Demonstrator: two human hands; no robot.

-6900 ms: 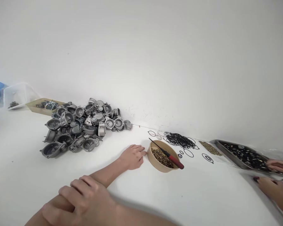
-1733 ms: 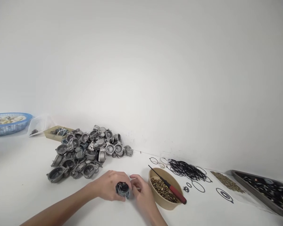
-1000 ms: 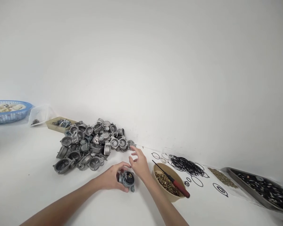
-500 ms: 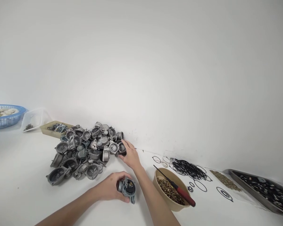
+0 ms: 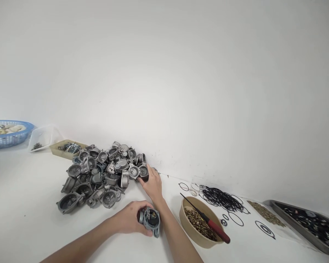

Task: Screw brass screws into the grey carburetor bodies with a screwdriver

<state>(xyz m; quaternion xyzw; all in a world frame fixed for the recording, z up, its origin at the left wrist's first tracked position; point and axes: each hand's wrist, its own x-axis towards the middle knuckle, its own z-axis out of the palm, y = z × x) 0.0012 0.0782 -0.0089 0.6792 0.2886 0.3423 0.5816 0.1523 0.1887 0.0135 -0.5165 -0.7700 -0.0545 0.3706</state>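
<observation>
My left hand (image 5: 131, 218) is closed round a blue-grey carburetor body (image 5: 152, 219), holding it low over the white table or resting on it; I cannot tell which. Its round open face is turned up, dark inside with a bit of brass showing. Farther forward, my right hand (image 5: 152, 183) curls its thumb and fingers round a carburetor part (image 5: 144, 171) at the right end of a heap. The fingers partly cover that part. The heap of grey cast-metal carburetor parts (image 5: 97, 178) spreads to the left, most with their round cups showing.
Right of my forearm stands a tan bowl (image 5: 193, 237) of brass pieces, with a red-handled screwdriver (image 5: 215, 229) across it. Beyond lie black rubber rings (image 5: 222, 199), small brass-coloured pieces (image 5: 265, 213) and a metal tray (image 5: 301, 226). Far left are a yellowish tray (image 5: 60, 153) and blue basket (image 5: 9, 140).
The whole view has shifted slightly to the right. My right hand has settled more closely round the part at the heap's edge. My left hand keeps its hold on the carburetor body.
</observation>
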